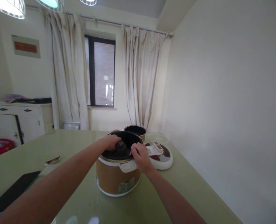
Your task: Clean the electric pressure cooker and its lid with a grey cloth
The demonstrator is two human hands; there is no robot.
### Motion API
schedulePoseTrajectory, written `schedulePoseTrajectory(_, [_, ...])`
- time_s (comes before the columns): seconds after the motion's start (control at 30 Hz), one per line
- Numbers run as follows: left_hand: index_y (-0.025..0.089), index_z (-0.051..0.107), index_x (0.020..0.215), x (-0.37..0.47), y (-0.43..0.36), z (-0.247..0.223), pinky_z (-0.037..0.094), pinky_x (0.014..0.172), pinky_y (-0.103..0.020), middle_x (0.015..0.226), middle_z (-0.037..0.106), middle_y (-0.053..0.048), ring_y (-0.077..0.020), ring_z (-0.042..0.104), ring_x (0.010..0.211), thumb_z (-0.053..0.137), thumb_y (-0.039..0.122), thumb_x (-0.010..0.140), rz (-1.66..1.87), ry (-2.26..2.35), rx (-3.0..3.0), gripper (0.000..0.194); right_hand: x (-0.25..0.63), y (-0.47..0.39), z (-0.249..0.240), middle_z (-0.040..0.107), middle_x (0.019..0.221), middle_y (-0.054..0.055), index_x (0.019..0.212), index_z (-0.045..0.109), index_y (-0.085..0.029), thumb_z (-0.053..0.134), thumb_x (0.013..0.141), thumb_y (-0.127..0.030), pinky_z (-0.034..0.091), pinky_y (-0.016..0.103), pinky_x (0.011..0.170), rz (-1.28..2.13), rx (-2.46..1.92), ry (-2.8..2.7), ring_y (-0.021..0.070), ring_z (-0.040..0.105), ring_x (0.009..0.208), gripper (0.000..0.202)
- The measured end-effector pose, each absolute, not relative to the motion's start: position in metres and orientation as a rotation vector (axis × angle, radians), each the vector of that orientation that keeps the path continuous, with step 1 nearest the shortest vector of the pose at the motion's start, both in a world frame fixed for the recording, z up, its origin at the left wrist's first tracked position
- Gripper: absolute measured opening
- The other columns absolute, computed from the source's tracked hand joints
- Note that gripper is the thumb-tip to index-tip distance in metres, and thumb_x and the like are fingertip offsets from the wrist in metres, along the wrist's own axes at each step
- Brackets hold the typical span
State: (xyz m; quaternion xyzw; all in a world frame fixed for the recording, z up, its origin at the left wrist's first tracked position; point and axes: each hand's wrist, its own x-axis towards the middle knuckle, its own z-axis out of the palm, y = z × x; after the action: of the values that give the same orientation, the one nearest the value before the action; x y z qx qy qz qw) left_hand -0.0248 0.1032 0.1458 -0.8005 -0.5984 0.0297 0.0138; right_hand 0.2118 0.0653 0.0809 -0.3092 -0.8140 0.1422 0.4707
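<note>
An electric cooker (pixel 114 177) with a tan body and white trim stands uncovered on the table, its dark inside facing up. My left hand (pixel 111 142) reaches over the left rim into the opening. Its fingers are closed on a dark, crumpled cloth (pixel 121 148) against the inside. At the right side of the rim, my right hand (pixel 140 154) is closed over the edge near the white handle. Just right of the cooker lies a round white and brown lid (pixel 162 157), top up.
Behind the cooker stands a second pot (pixel 142 133) with a dark inside. To the left, a small flat packet (pixel 52 161) and a black flat item (pixel 14 189) lie on the pale green table (pixel 77 143). A white wall (pixel 222 109) runs along the right.
</note>
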Motion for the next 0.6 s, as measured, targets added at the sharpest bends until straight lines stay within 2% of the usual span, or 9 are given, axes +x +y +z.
schedulePoseTrajectory(0.13, [0.019, 0.075, 0.135, 0.000, 0.119, 0.156, 0.056, 0.116, -0.051, 0.143, 0.077, -0.024, -0.0417, 0.073, 0.137, 0.076, 0.032, 0.084, -0.151, -1.961, -2.443, 0.053, 0.212, 0.068, 0.079, 0.061, 0.073, -0.001, 0.071, 0.056, -0.025, 0.051, 0.110, -0.023, 0.035, 0.038, 0.087, 0.329, -0.757, -2.006, 0.0203, 0.059, 0.083, 0.039])
schedulePoseTrajectory(0.2, [0.016, 0.070, 0.142, 0.016, 0.123, 0.158, 0.054, 0.119, -0.052, 0.145, 0.077, -0.024, -0.0408, 0.073, 0.137, 0.069, 0.038, 0.091, -0.299, -1.976, -2.471, 0.056, 0.212, 0.069, 0.077, 0.061, 0.075, -0.001, 0.072, 0.056, -0.025, 0.051, 0.109, -0.022, 0.035, 0.037, 0.087, 0.318, -0.753, -2.008, 0.0204, 0.059, 0.084, 0.038])
schedulePoseTrajectory(0.3, [0.013, 0.062, 0.153, 0.038, 0.120, 0.158, 0.054, 0.119, -0.043, 0.149, 0.076, -0.020, -0.0337, 0.072, 0.138, 0.064, 0.034, 0.093, -0.457, -1.939, -2.644, 0.063, 0.212, 0.069, 0.076, 0.061, 0.076, 0.000, 0.073, 0.056, -0.025, 0.052, 0.109, -0.022, 0.036, 0.037, 0.086, 0.306, -0.755, -2.007, 0.0206, 0.060, 0.085, 0.037])
schedulePoseTrajectory(0.4, [0.015, 0.059, 0.158, 0.044, 0.108, 0.160, 0.058, 0.113, -0.036, 0.149, 0.077, -0.014, -0.0276, 0.074, 0.133, 0.063, 0.026, 0.089, -0.489, -1.887, -2.866, 0.070, 0.212, 0.069, 0.076, 0.062, 0.076, 0.000, 0.073, 0.057, -0.025, 0.052, 0.109, -0.022, 0.036, 0.038, 0.086, 0.297, -0.761, -2.011, 0.0208, 0.060, 0.085, 0.037])
schedulePoseTrajectory(0.47, [0.018, 0.063, 0.155, 0.038, 0.098, 0.163, 0.062, 0.104, -0.034, 0.142, 0.081, -0.009, -0.0263, 0.077, 0.126, 0.064, 0.021, 0.082, -0.406, -1.868, -2.994, 0.073, 0.212, 0.067, 0.077, 0.062, 0.076, 0.000, 0.072, 0.058, -0.025, 0.052, 0.110, -0.023, 0.036, 0.038, 0.086, 0.296, -0.759, -2.005, 0.0208, 0.060, 0.085, 0.038])
schedulePoseTrajectory(0.6, [0.023, 0.078, 0.130, 0.012, 0.083, 0.170, 0.065, 0.084, -0.033, 0.113, 0.087, -0.004, -0.0277, 0.080, 0.106, 0.062, 0.014, 0.068, 0.002, -1.863, -3.144, 0.065, 0.212, 0.065, 0.078, 0.064, 0.076, 0.000, 0.071, 0.060, -0.025, 0.049, 0.111, -0.025, 0.037, 0.037, 0.088, 0.323, -0.734, -1.981, 0.0199, 0.061, 0.085, 0.041])
